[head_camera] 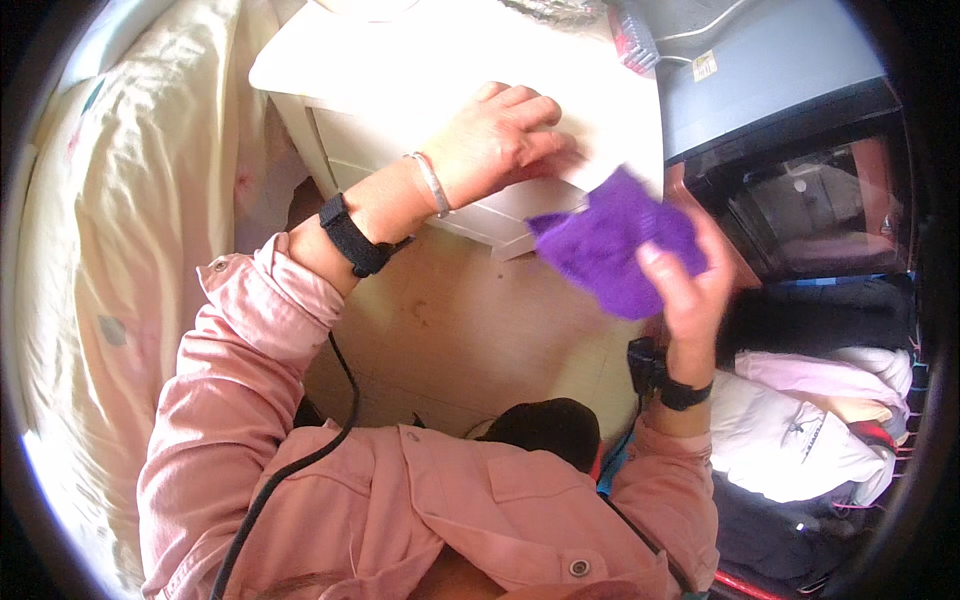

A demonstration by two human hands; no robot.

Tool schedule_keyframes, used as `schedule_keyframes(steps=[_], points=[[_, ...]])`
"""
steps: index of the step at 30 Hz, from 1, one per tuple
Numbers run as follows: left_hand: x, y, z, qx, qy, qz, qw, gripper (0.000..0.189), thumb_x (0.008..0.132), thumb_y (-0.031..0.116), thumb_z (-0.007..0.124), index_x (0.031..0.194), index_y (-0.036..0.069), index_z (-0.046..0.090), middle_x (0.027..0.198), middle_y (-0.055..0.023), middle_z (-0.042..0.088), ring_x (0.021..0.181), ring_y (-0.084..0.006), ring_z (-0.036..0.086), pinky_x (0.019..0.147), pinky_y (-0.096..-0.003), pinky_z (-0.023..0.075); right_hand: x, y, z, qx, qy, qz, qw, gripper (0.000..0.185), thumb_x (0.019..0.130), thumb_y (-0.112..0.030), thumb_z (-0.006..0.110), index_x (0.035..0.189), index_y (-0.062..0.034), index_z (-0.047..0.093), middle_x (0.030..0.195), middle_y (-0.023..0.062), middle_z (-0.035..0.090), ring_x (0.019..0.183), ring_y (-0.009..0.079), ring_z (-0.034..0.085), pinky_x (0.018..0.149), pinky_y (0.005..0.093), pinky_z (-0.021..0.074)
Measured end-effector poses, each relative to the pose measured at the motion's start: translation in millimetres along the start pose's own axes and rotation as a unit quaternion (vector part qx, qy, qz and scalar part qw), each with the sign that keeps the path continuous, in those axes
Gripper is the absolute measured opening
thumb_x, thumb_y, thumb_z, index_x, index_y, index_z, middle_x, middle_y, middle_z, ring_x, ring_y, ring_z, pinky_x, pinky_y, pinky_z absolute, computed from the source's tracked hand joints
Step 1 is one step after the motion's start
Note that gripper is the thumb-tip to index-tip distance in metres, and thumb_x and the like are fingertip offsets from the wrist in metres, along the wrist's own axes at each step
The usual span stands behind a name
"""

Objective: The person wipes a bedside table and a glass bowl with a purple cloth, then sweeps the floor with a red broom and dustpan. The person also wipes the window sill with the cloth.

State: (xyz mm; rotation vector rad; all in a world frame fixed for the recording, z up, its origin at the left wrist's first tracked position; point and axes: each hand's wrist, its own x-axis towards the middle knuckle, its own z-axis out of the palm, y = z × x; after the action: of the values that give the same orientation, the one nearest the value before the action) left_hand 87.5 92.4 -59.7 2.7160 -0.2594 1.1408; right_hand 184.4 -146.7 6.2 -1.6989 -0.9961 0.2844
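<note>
A purple cloth (615, 240), folded with loose corners, is gripped in my right hand (694, 281), thumb on top and fingers behind. It hangs in front of the white table's near right edge. My left hand (510, 135) is over the white tabletop (420, 67), its fingers curled downward. Whether those fingertips touch the surface or pinch something small is hidden by glare and by the hand itself. A silver bracelet and a black strap circle my left wrist and forearm; another black strap is on my right wrist.
A clear package with red parts (634, 37) lies at the tabletop's far right. Beside the table stands a cabinet with a dark glossy front (810, 202). Hanging clothes (795, 427) are at right, a cream curtain or cover (150, 262) at left. A black cable (349, 390) passes my left arm.
</note>
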Motion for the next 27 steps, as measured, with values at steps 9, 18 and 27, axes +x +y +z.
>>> schedule_keyframes(steps=[9,18,27], points=[[-102,-64,-68,0.203,0.297,-0.215,0.908,0.032,0.074,0.015,0.069,0.104,0.008,0.060,0.108,-0.0130,0.055,0.103,-0.0302,0.052,0.087,-0.0384,0.0436,75,15,40,-0.126,0.010,-0.023,0.992,0.044,0.073,-0.021,0.075,0.107,0.0011,0.060,0.097,0.0106,0.064,0.088,0.0174,0.060,0.081,0.0299,0.0466],[-140,-105,-76,-0.239,0.408,-0.432,0.768,0.035,0.091,0.025,0.054,0.116,0.001,0.058,0.108,-0.0057,0.061,0.098,-0.0107,0.054,0.085,-0.0238,0.0433,104,-9,203,-0.252,0.046,-0.365,0.895,0.043,0.063,-0.026,0.076,0.097,-0.0043,0.059,0.088,0.0132,0.059,0.082,0.0320,0.057,0.073,0.0407,0.0474],[-153,-104,-91,-0.487,0.368,-0.397,0.685,0.035,0.093,0.024,0.045,0.121,0.005,0.053,0.116,-0.0069,0.058,0.106,-0.0158,0.053,0.095,-0.0308,0.0387,109,13,312,-0.375,-0.095,-0.606,0.695,0.028,0.068,-0.007,0.059,0.097,-0.0071,0.059,0.112,0.0120,0.054,0.111,0.0258,0.047,0.096,0.0396,0.0370]])
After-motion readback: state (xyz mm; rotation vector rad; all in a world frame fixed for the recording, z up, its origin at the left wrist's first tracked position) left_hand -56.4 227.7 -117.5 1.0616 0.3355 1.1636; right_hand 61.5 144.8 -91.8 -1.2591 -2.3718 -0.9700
